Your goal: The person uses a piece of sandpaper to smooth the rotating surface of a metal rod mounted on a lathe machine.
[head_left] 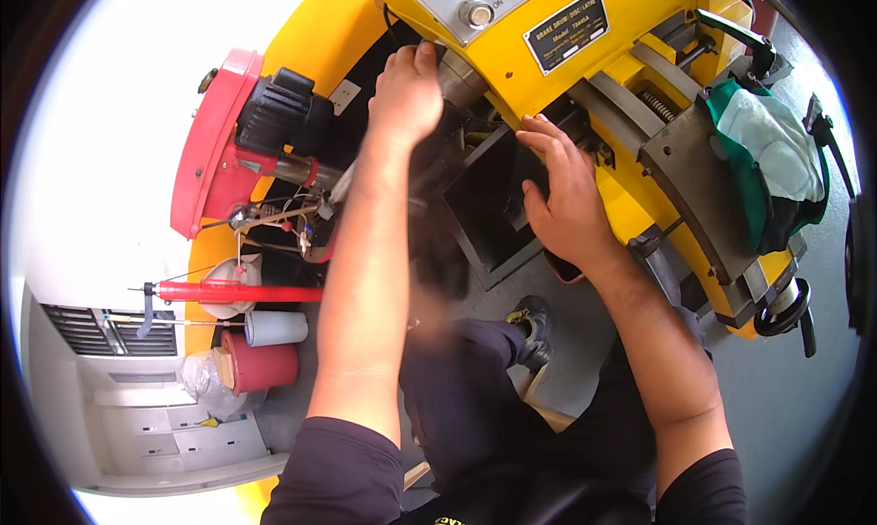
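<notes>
My left hand point(407, 88) reaches up to the steel spindle point(459, 77) under the yellow lathe housing point(507, 54), fingers curled on something at its end that I cannot make out. My right hand point(562, 196) is lower and to the right, fingers loosely bent and apart, beside the machine's curved dark metal slides point(621, 109), with nothing visible in it. A dark metal tray point(484, 205) lies beneath and between my hands. A green and white cloth bundle point(767, 159) sits on the right of the machine.
A red machine point(210, 141) with a black motor point(279, 109) stands at the left, above a red horizontal bar point(228, 291), a pale bucket point(274, 328) and a red bin point(265, 365). A black handwheel point(784, 307) juts out at lower right. My legs and shoe point(534, 328) are below.
</notes>
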A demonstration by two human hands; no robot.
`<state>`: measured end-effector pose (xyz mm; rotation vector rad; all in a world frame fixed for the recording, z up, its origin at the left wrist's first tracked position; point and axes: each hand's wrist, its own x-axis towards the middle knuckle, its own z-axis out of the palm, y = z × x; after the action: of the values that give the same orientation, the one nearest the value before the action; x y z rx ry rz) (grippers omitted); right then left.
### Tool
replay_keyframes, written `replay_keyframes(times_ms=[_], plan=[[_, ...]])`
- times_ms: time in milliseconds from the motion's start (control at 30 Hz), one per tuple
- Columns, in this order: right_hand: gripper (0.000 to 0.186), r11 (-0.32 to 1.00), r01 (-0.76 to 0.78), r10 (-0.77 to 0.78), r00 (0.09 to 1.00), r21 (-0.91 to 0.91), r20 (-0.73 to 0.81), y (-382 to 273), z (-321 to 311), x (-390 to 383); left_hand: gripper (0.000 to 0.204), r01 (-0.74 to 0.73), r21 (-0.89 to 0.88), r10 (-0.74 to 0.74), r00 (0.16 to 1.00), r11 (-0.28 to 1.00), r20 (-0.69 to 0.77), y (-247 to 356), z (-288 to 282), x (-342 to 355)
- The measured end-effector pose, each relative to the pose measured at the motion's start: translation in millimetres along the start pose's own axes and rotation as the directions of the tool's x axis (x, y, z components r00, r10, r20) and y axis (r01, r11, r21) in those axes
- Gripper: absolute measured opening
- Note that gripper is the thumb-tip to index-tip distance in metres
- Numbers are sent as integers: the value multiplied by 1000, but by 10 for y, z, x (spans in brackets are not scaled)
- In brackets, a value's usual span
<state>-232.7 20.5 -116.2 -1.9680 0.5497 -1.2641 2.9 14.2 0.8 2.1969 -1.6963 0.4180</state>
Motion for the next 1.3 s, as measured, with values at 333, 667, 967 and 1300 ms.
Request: replay_keyframes(times_ms=[333,667,967,1300], plan=[[53,998,-11,11,1000,-60,-3,33,-180,-42,48,7,242,41,981,970,-190,340,191,-238],[53,1000,4,-4,1000,-17,6,-25,-233,-50,51,519,-439,-367,846,734,387,-7,-111,204],[56,1000,-20,19,976,2,216,-287,-391,-527,48,618,-430,-355,758,658,547,10,-207,312],[57,959,-232,278,882,-163,380,-769,-616,-858,48,661,-644,-330,751,387,572,-797,-253,608]])
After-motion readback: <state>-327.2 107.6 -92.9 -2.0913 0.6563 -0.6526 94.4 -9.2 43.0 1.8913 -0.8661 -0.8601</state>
